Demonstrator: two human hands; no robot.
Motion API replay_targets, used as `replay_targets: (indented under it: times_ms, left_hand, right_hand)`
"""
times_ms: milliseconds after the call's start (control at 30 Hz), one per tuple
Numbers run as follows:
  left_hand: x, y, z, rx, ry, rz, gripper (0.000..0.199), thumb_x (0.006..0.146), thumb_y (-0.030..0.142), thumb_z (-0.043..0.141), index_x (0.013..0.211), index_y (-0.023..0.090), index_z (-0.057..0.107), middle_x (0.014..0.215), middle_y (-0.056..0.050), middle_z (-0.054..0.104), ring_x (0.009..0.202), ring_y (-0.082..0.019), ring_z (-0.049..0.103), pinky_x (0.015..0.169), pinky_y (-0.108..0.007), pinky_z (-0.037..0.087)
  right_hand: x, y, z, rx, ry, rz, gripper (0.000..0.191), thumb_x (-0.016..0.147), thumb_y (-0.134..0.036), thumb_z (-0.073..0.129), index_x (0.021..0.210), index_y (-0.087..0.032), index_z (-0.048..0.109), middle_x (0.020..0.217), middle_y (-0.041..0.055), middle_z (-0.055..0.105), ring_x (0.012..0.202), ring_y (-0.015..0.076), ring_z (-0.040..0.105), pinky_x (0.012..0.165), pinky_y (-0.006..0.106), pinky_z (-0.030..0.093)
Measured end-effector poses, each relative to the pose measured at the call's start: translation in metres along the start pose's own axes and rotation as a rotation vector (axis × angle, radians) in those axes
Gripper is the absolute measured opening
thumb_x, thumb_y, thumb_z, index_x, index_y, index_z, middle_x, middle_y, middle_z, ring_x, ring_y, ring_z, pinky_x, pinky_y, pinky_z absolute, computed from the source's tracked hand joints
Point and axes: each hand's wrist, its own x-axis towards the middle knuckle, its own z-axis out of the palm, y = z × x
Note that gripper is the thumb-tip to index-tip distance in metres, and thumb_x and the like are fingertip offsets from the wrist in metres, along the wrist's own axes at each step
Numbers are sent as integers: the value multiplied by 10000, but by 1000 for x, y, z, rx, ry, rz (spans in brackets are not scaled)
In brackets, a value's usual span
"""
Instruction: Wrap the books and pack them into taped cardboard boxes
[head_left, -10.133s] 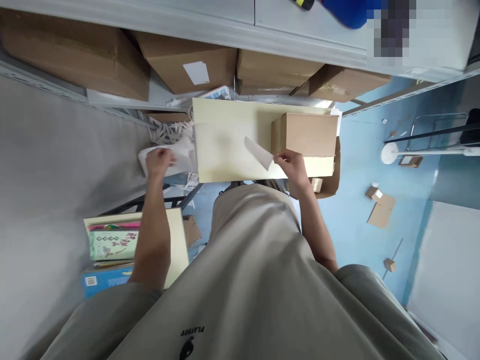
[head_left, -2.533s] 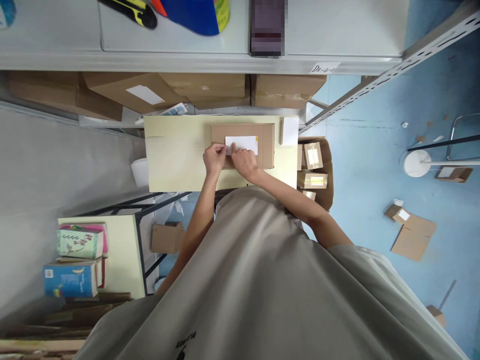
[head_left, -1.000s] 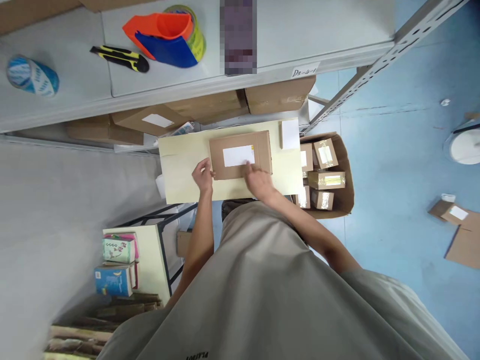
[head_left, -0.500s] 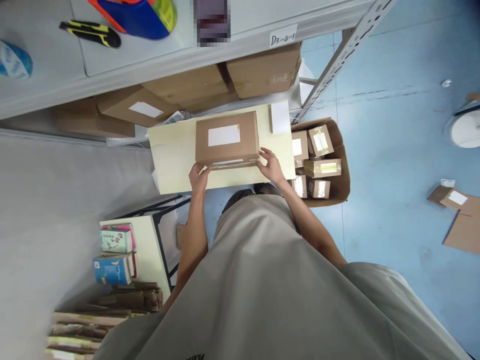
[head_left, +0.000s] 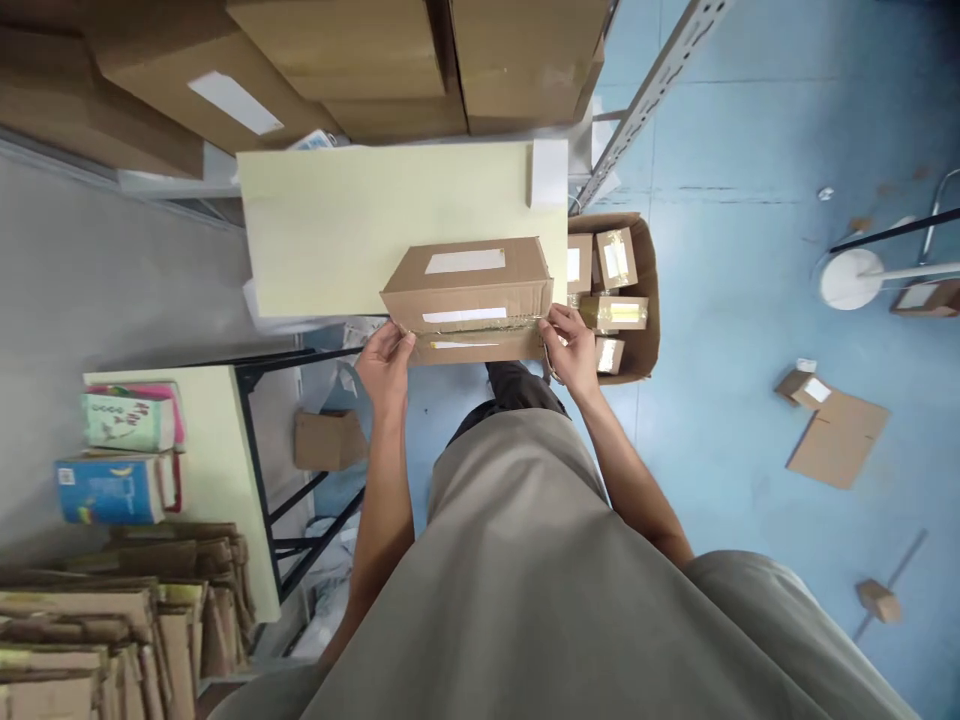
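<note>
A brown cardboard box (head_left: 480, 290) with white labels on its top and front sits at the near edge of the cream tabletop (head_left: 337, 220). It leans toward me, and a strip of clear tape runs along its front. My left hand (head_left: 386, 362) pinches the box's lower left corner, thumb on the front. At the lower right corner my right hand (head_left: 574, 350) grips the cardboard with its thumb and fingers. The undersides of the box and some fingertips are hidden.
To the right, a large open carton (head_left: 651, 290) holds several small taped boxes. Bigger boxes (head_left: 532, 70) fill the shelf behind. At the left stands a side table (head_left: 217, 420) with books and flattened cardboard. A cardboard sheet (head_left: 840, 440) lies on the blue floor.
The box has come toward me to the table's near edge and tilted, showing more of its front. Both hands moved with it. My view has shifted, and the upper shelf has left the picture.
</note>
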Motion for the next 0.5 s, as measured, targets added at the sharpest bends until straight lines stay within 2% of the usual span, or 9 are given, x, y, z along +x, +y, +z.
replay_targets:
  times_ms: [133,233,367,433,500]
  left_hand:
    - [-50,0,17,-24,-77,-79,482,734,450,949,1104,182,796,1138,-104,832,1118,-273,791,1097,-438,607]
    - [-73,14,47,-15,-224,-123,467,749,443,940,1119,191,808,1147,-102,833,1103,-270,792,1077,-437,616]
    - [-96,35,114,-46,-469,-194,429,808,455,906,1141,202,809,1185,-116,817,1128,-278,774,1073,-447,614]
    - [-110,43,155,-115,-579,-293,460,827,450,895,1201,206,783,1299,-133,779,1236,-300,734,1125,-467,582]
    - [-124,48,199,-207,-652,-418,519,829,412,897,1279,212,734,1433,-141,710,1379,-320,652,1202,-480,518]
  right_hand:
    - [-39,8,-44,-33,99,49,431,988,-601,676,1177,-252,841,1285,119,745,1245,290,675,1029,468,597]
    - [-46,18,-88,-82,253,87,379,971,-534,688,1120,-220,841,1221,115,764,1199,283,689,1051,473,567]
    - [-21,38,-158,-215,441,127,378,964,-504,655,1066,-186,831,1107,99,775,1096,267,716,1025,459,559]
    - [5,49,-193,-281,479,124,395,971,-500,630,1108,-183,821,1101,98,769,1069,265,718,981,450,572]
    - [39,60,-223,-360,461,93,420,979,-504,613,1172,-180,799,1100,101,756,1041,265,712,939,448,582]
